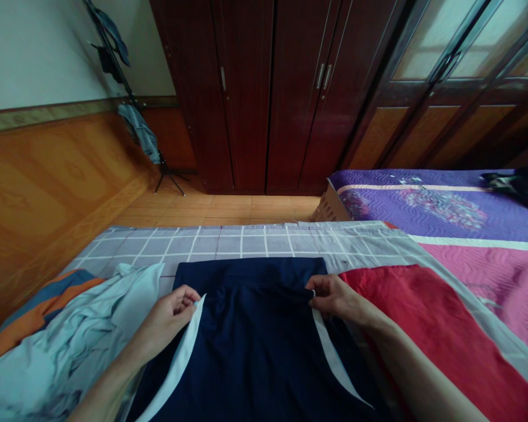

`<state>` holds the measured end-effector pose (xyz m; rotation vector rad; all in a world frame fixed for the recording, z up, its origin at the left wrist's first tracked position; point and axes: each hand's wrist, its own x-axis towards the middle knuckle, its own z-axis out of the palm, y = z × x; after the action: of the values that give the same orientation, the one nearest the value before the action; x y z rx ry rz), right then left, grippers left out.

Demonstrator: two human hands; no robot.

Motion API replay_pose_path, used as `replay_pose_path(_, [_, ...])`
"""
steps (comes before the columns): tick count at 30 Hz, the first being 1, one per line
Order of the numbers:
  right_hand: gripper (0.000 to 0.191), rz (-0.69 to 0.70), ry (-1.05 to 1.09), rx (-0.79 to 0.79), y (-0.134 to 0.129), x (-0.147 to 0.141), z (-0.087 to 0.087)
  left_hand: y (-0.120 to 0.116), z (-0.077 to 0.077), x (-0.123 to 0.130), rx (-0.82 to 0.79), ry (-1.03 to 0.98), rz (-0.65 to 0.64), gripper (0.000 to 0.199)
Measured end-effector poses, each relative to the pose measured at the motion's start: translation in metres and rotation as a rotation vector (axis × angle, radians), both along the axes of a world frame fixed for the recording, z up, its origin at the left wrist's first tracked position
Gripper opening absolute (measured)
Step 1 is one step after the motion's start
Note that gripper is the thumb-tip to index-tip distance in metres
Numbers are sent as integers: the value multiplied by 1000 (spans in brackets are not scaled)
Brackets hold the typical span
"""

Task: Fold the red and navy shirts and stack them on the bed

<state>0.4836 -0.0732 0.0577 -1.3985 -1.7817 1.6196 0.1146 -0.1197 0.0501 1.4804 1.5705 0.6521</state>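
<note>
My left hand (181,305) pinches the left end of the waistband of a pair of navy shorts (255,351). At the opposite end, my right hand (330,296) grips the waistband between thumb and fingers. The shorts hang stretched between both hands, with a curved white stripe down each side. Their lower part runs out of the frame. Beneath them, a flat piece of navy cloth (250,269) lies on the checked bed sheet (229,237); whether it is a separate garment I cannot tell.
A crumpled pale garment (83,328) and a striped orange and blue one (39,310) lie at left. Red cloth (426,316) lies at right. Beyond are a purple and pink bedspread (378,202), a dark red wardrobe (246,117) and a coat stand (125,82).
</note>
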Motion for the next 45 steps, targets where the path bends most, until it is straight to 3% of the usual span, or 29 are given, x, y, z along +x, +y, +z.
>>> replay_pose_path(6, [13,-38,-512,306,3,2,1,-2,-7,1,27,148,9,38])
replay_pose_path(9, [20,-22,-653,314,2,2,6,-3,-13,0,52,217,-3,31])
replay_pose_path(12, [24,-31,-728,297,2,2,9,-2,-14,-4,28,158,-40,29])
replay_pose_path(21, [13,7,-386,271,3,4,2,1,-4,6,37,-36,-40,32])
replay_pose_path(29, [27,-20,-751,377,3,6,5,1,-9,1,157,133,-27,33])
replay_pose_path(33, [36,-105,-700,421,-2,2,19,0,-7,6,214,171,-10,32])
replay_pose_path(38, [40,-94,-619,411,10,-32,28,0,-7,11,295,159,-27,28])
replay_pose_path(45, [19,-70,-609,421,37,-82,20,-3,-8,10,353,141,-72,23])
